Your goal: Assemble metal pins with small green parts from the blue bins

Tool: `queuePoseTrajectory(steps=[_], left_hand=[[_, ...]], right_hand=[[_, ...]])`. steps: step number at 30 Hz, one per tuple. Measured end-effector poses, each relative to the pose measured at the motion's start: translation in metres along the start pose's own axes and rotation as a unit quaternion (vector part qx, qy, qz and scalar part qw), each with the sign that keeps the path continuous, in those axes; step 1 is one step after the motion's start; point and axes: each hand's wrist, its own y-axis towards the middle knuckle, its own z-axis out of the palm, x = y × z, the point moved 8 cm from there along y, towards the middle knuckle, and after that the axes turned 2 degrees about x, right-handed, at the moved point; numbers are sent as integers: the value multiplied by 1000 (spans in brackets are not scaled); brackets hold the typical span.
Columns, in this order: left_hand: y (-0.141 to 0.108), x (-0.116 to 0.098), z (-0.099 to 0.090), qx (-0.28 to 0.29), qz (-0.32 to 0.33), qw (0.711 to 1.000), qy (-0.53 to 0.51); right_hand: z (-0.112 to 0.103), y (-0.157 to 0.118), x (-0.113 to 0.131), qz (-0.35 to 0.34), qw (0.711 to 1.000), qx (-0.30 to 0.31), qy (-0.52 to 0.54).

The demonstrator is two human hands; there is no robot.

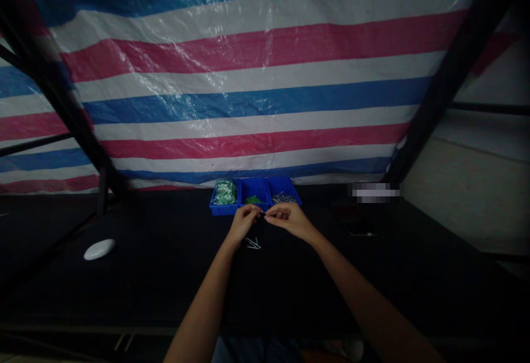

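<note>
My left hand (244,223) and my right hand (290,221) meet just in front of the blue bins, fingertips pinched close together. Between them is a small dark piece, too small and dim to name. Below my left hand, a few loose silvery screws or nails (253,244) lie on the black table. The right blue bin (295,186) holds many similar metal pieces (284,197). Small green pieces (253,199) lie in the middle blue bin (253,185). Clear bags with green contents (226,191) fill the left blue bin (223,209).
A white oval object (99,249) sits on the black table (165,280) at the left. To the right lies a dark flat object (356,224) with a pale cord end. Behind the bins hangs a striped tarp (256,98) between dark frame posts (447,81).
</note>
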Motion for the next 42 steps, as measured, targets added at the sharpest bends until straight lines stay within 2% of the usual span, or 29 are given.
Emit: queuePoseTrajectory(steps=[6, 11, 16, 20, 25, 28, 31, 36, 42], left_hand=[[-1, 1, 9, 36, -13, 999, -3], [-4, 0, 17, 70, -23, 997, -8], [-11, -4, 28, 123, -28, 992, -1], [-16, -8, 34, 151, -33, 988, -7], [-18, -13, 35, 147, -34, 988, -22], [-19, -15, 34, 145, -29, 989, -24], [-17, -16, 32, 135, -20, 991, -18], [-13, -14, 25, 105, -20, 994, -14], [-11, -13, 21, 83, -27, 996, -14]], right_hand=[[-9, 1, 7, -22, 999, -27, -8], [-23, 4, -4, -14, 997, -71, 20], [-34, 5, -10, -13, 994, -109, -18], [-34, 7, -17, 5, 995, -98, 6], [-25, 7, -33, 74, 992, -50, 87], [-26, 6, -36, 96, 987, -44, 123], [-36, 5, -37, 96, 981, -85, 148], [-62, 1, -45, 90, 964, -203, 144], [-74, -2, -48, 78, 961, -259, 64]])
